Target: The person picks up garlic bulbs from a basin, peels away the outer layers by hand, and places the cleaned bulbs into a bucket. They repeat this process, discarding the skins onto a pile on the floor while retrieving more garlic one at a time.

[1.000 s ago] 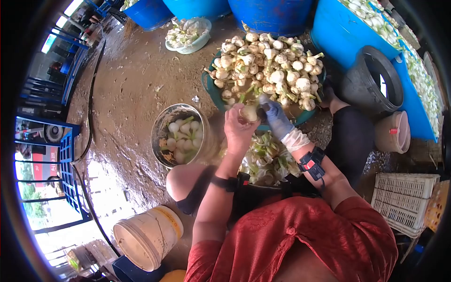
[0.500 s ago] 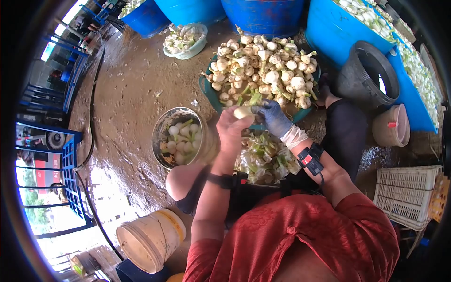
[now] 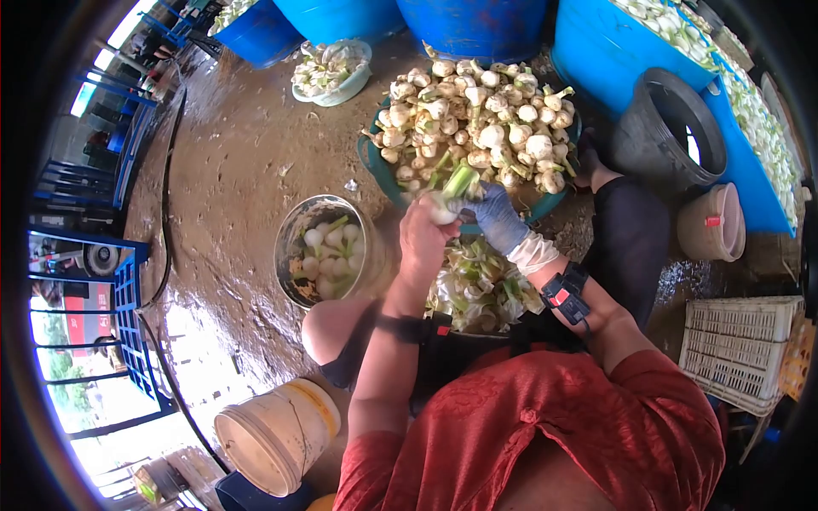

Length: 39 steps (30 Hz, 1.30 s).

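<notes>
My bare left hand [image 3: 421,242] is closed round a white bulb [image 3: 442,210] whose cut green stem points up. My right hand [image 3: 497,220], in a blue-grey glove, is closed at the stem side of the same bulb; its fingertips are partly blurred. Just beyond both hands, a green basin [image 3: 372,166] is heaped with unpeeled bulbs [image 3: 492,136]. Peeled white bulbs [image 3: 326,262] lie in a metal pot [image 3: 284,277] to the left. Below my hands is a pile of peeled-off skins [image 3: 484,294].
Blue tubs [image 3: 473,30] line the far side. At right are a black bucket [image 3: 635,149], a pinkish bucket [image 3: 700,232] and a white crate [image 3: 733,349]. A pale bucket [image 3: 256,439] lies at lower left. A small bowl [image 3: 364,72] holds trimmings.
The bulb has turned in my hands, and its green stem now stands up more plainly. My left hand is a little lower and closed further round the bulb.
</notes>
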Tool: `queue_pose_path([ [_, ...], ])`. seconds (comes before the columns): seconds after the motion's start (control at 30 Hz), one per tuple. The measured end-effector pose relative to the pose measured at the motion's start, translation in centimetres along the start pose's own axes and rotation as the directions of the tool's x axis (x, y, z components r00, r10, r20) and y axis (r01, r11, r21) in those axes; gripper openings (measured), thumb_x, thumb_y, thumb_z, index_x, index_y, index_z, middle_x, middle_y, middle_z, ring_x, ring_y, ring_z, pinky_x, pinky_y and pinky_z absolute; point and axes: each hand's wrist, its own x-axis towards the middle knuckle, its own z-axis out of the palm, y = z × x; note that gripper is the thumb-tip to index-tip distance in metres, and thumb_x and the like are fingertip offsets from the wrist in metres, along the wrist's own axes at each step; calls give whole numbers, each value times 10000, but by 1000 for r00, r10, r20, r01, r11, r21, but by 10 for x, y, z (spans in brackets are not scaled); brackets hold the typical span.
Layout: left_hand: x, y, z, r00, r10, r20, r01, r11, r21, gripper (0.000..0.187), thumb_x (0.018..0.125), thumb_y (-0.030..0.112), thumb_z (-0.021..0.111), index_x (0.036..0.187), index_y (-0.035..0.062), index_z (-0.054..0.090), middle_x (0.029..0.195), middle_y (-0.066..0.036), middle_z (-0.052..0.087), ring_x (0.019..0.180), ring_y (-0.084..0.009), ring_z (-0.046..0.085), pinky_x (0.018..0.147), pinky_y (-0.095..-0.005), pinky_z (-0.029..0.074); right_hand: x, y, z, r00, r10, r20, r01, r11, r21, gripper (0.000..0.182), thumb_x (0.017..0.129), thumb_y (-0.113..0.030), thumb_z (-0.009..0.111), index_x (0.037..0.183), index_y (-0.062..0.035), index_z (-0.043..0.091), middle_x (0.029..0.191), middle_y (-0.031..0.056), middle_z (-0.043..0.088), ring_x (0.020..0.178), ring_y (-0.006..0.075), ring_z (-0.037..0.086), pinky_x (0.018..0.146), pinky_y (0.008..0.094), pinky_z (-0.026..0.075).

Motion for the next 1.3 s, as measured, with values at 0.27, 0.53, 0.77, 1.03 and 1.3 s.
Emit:
queue_pose_path([
  [0.27,-14,4,15,981,189,-47,-164,931,326,432,778,75,684,1146,-20,479,981,-91,591,783,-159,595,610,-265,510,0,8,-7,987,-151,-54,143,981,-130,157,785,-52,655,926,13,630,842,36,661,733,79,615,618,226,511],
  [0.53,-8,6,9,975,187,122,-212,947,242,512,748,18,690,1203,-11,457,971,-99,606,783,-178,616,589,-256,516,4,5,-15,765,-582,277,508,280,-815,204,728,-88,655,932,-68,652,822,104,666,722,237,637,687,304,515],
  [0.77,-21,22,17,948,106,301,-67,988,-137,492,784,110,694,1207,17,461,1071,-167,585,796,-276,631,554,-284,522,29,7,-45,962,-246,-118,-31,331,-943,186,758,-149,678,893,-34,623,820,141,658,730,255,648,654,343,510],
  [1.03,-18,16,3,973,113,202,-114,993,-5,564,770,74,702,1272,53,446,1076,-90,589,747,-152,592,546,-209,442,-8,-7,-33,957,-208,201,289,663,-691,352,807,-160,636,1126,-27,568,1014,139,626,896,243,631,763,334,497],
  [1.3,-21,5,16,960,270,78,-281,909,309,478,688,-88,671,1121,-16,481,1009,-77,573,835,-112,561,739,-227,477,-13,-38,-7,774,-518,364,564,304,-768,293,693,-51,709,978,-57,641,808,115,634,705,275,616,629,329,498],
])
